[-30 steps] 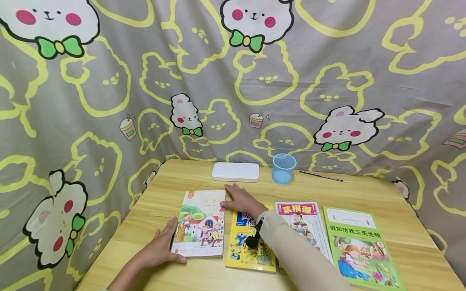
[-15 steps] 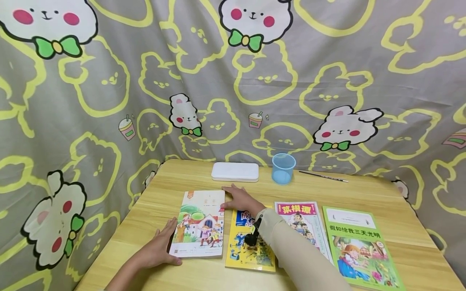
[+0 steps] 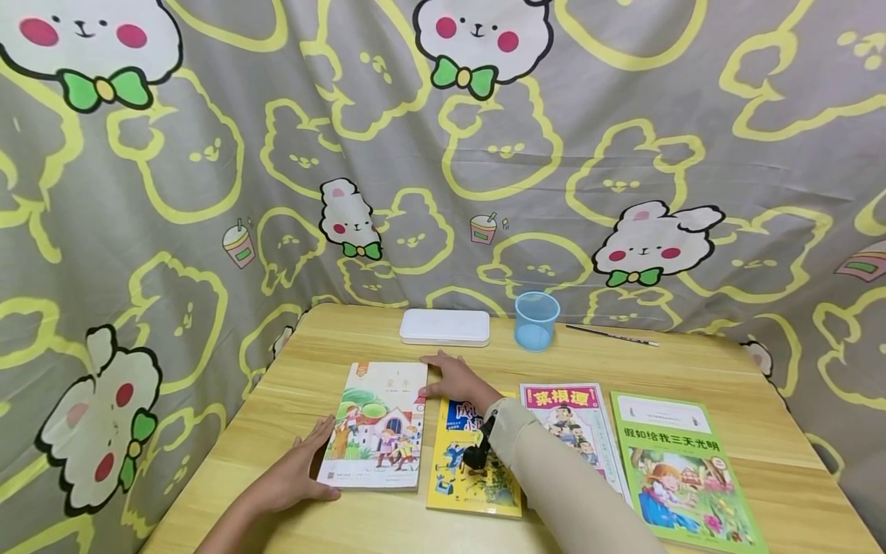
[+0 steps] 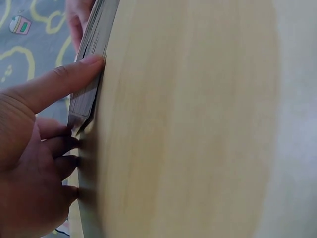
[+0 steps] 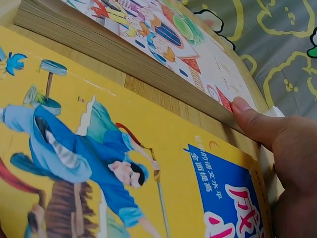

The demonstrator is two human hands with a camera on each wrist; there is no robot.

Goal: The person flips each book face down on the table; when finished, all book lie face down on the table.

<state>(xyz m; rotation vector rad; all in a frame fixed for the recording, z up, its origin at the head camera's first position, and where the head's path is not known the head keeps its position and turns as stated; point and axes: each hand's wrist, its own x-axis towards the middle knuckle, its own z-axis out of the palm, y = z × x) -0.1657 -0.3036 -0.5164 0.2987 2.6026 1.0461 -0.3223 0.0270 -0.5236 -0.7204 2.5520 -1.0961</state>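
A thick white-covered storybook (image 3: 381, 431) with a red-roofed house on its cover lies flat at the left of the row of books. My left hand (image 3: 298, 469) is at its near left corner: the thumb touches the near edge and the fingers are along the left side. My right hand (image 3: 457, 381) reaches over a yellow book (image 3: 474, 492) to the far right corner of the storybook, thumb (image 5: 242, 106) against its right edge. In the left wrist view the page block (image 4: 86, 96) meets the left thumb (image 4: 74, 79). The right forearm partly covers the yellow book.
Right of the yellow book lie a pink-and-white book (image 3: 564, 415), partly under the sleeve, and a green book (image 3: 685, 469). Along the back of the wooden table are a white case (image 3: 444, 327), a blue cup (image 3: 536, 323) and a pencil (image 3: 612, 335). A patterned curtain (image 3: 415, 154) hangs behind.
My left thumb has slid slightly left along the storybook's near edge. The right fingers have shifted a little left at its far corner. The other books stay where they were.
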